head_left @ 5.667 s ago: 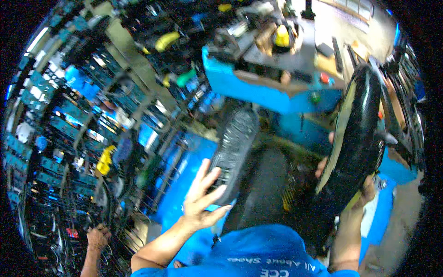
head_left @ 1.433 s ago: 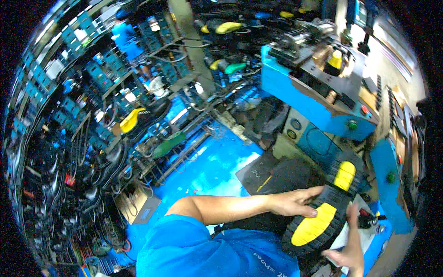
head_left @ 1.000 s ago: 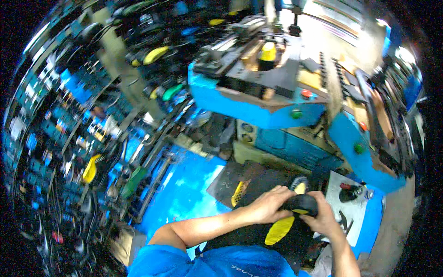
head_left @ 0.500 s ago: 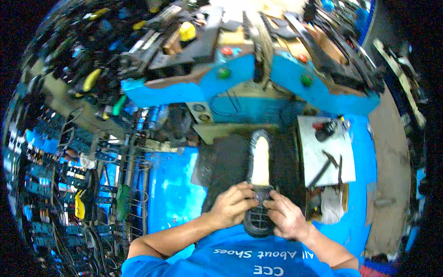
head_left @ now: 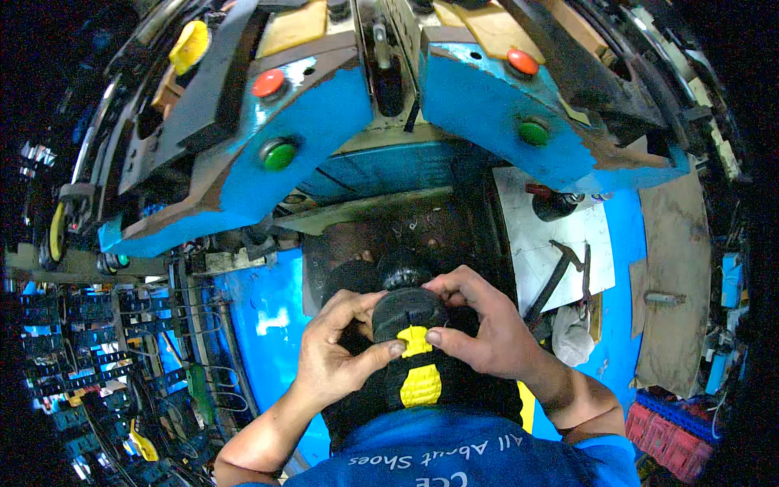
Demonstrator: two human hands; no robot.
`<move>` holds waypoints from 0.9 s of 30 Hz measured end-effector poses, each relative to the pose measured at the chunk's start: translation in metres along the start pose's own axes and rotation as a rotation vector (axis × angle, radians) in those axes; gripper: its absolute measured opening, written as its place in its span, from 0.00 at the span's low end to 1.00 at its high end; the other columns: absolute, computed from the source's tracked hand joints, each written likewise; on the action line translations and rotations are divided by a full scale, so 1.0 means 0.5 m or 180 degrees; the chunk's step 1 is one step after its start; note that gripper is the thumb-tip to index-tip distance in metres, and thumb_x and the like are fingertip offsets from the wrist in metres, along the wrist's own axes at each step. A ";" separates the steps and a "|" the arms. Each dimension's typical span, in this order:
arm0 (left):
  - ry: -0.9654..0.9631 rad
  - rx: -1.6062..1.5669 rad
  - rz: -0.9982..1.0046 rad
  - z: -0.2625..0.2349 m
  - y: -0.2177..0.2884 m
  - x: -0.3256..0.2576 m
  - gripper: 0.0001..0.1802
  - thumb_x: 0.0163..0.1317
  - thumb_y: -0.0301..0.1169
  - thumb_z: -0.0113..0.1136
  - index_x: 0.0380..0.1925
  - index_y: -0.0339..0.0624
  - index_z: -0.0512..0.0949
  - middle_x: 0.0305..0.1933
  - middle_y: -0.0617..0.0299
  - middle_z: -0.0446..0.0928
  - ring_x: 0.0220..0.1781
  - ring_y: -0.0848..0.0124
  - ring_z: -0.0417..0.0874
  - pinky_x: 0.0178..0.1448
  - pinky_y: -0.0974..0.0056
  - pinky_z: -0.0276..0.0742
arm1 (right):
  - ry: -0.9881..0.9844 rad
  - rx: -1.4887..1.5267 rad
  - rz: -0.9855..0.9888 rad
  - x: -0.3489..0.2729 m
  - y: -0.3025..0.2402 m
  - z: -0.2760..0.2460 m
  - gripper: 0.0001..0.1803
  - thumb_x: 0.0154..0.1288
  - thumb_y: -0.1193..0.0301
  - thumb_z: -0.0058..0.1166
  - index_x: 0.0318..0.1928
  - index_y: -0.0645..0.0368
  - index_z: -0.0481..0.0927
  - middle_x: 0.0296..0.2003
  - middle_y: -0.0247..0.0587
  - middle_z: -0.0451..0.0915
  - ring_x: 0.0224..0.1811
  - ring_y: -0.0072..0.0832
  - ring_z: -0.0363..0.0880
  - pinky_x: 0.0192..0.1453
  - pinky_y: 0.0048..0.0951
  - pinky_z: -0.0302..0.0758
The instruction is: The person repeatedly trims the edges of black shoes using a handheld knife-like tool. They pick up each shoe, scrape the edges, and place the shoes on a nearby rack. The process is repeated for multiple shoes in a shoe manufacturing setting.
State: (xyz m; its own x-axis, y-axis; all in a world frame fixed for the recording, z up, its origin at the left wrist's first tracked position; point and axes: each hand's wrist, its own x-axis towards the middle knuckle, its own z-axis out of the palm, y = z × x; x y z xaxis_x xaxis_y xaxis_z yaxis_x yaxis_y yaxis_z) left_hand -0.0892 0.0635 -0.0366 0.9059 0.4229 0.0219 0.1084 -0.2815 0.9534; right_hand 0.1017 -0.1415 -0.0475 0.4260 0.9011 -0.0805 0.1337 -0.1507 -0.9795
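Observation:
Both my hands grip a black shoe sole (head_left: 410,311) with yellow patches, held in front of my shirt. My left hand (head_left: 337,345) is closed on its left side, thumb at the edge of the upper yellow patch. On the opposite side my right hand (head_left: 491,333) clasps it, thumb pressing by the same patch and fingers curled over the far edge. A second, larger yellow patch lies nearer to my body. Just beyond the sole is a glossy black rounded piece (head_left: 403,268); whether it joins the sole, I cannot tell.
Ahead stands a blue machine (head_left: 324,154) with red and green buttons. To the right, a hammer (head_left: 560,280) and a pincer-like tool (head_left: 586,272) lie on a white sheet (head_left: 519,219), near a dark bottle (head_left: 554,203) and white cloth (head_left: 574,337). A red crate (head_left: 665,434) sits lower right; racks (head_left: 73,325) line the left.
The sole lay lengthwise with a long pale strip facing up; now yellow patches show instead. My hands have shifted to grip its rounded end. The machine appears larger and nearer.

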 end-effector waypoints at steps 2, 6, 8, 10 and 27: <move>-0.0025 0.0069 -0.0015 -0.013 0.006 0.027 0.35 0.58 0.33 0.92 0.65 0.38 0.88 0.52 0.56 0.87 0.47 0.67 0.88 0.54 0.62 0.86 | -0.0065 -0.0129 -0.0060 0.016 -0.010 -0.008 0.34 0.68 0.67 0.80 0.71 0.63 0.81 0.59 0.45 0.82 0.66 0.35 0.84 0.74 0.42 0.80; -0.0376 0.0379 0.0043 -0.028 0.032 0.079 0.36 0.50 0.32 0.94 0.60 0.37 0.89 0.46 0.57 0.85 0.47 0.64 0.88 0.54 0.59 0.85 | -0.0103 -0.0329 -0.0220 0.051 -0.045 -0.027 0.32 0.64 0.69 0.80 0.66 0.63 0.82 0.51 0.45 0.79 0.56 0.37 0.81 0.68 0.39 0.78; -0.0542 0.0426 -0.0012 -0.032 0.044 0.100 0.33 0.49 0.32 0.94 0.56 0.38 0.89 0.45 0.57 0.85 0.46 0.63 0.88 0.54 0.58 0.84 | -0.0188 -0.0241 -0.0144 0.065 -0.053 -0.036 0.29 0.63 0.70 0.80 0.62 0.64 0.81 0.50 0.44 0.78 0.55 0.36 0.80 0.66 0.39 0.78; -0.0659 0.0480 -0.0059 -0.033 0.052 0.118 0.31 0.49 0.31 0.94 0.52 0.39 0.88 0.43 0.58 0.85 0.45 0.63 0.87 0.53 0.58 0.83 | -0.0258 -0.0147 -0.0092 0.077 -0.050 -0.041 0.28 0.62 0.70 0.80 0.58 0.65 0.80 0.48 0.43 0.77 0.54 0.34 0.79 0.64 0.38 0.78; -0.1069 -0.0273 -0.1252 -0.054 -0.096 0.291 0.57 0.46 0.38 0.99 0.74 0.42 0.73 0.60 0.59 0.77 0.54 0.71 0.81 0.43 0.67 0.85 | -0.0418 0.0101 0.0516 0.241 0.089 -0.099 0.50 0.52 0.57 0.91 0.67 0.61 0.73 0.53 0.39 0.78 0.53 0.30 0.78 0.58 0.39 0.80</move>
State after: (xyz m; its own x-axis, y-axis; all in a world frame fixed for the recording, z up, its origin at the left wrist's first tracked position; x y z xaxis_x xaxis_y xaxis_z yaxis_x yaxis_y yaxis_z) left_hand 0.0262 0.1618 -0.0709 0.8863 0.1790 -0.4271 0.4457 -0.0795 0.8917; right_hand 0.2031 -0.0596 -0.0917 0.3190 0.9117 -0.2588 0.0439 -0.2870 -0.9569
